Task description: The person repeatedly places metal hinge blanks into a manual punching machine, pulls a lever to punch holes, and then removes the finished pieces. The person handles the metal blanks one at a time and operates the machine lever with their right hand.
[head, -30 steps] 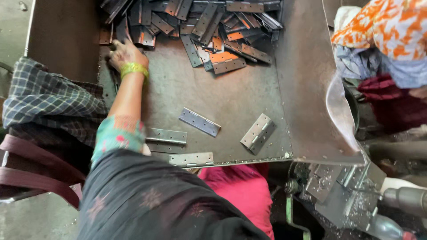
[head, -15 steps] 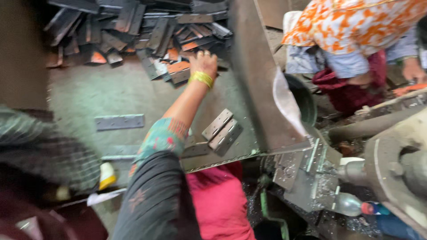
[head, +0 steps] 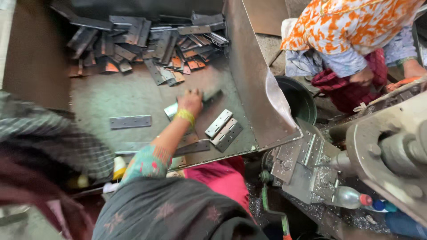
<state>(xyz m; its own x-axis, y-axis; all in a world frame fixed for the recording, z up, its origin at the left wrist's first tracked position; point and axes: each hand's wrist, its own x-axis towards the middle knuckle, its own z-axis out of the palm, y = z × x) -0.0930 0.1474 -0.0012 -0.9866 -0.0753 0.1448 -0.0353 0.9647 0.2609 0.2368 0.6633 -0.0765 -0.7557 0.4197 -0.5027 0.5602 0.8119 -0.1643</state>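
Newbie: so what's different from half a second back? all I see is an arm and a lot of metal

Regular: the left hand (head: 191, 101) has moved. Half a second ago it was up at the heap of hinge leaves (head: 147, 44) along the far edge of the tray (head: 253, 89). Now it's pulled back to about the middle of the tray floor, a bit right of centre

Newbie: holding anything?

Regular: honestly can't tell, it's blurred. It's palm down, fingers loosely spread, lying on a pale hinge leaf (head: 170, 110) that pokes out on its left. A dark strip (head: 214, 95) pokes out from under the fingers on the right. Could be pinching them, could just be dragging them flat. Neither piece was on that spot 1 s ago, so my guess is both came down from the heap with the hand

Newbie: and the rest?

Regular: 2 opened hinges (head: 222, 129) sit just beside the wrist toward the near right corner, not touching it. 1 long leaf (head: 130, 121) lies well apart toward the left. Right hand isn't in view at all. The person in the orange print (head: 351, 31) past the tray's right wall has no hand in this. I'd read it as 1 more batch pulled off the heap toward the near edge
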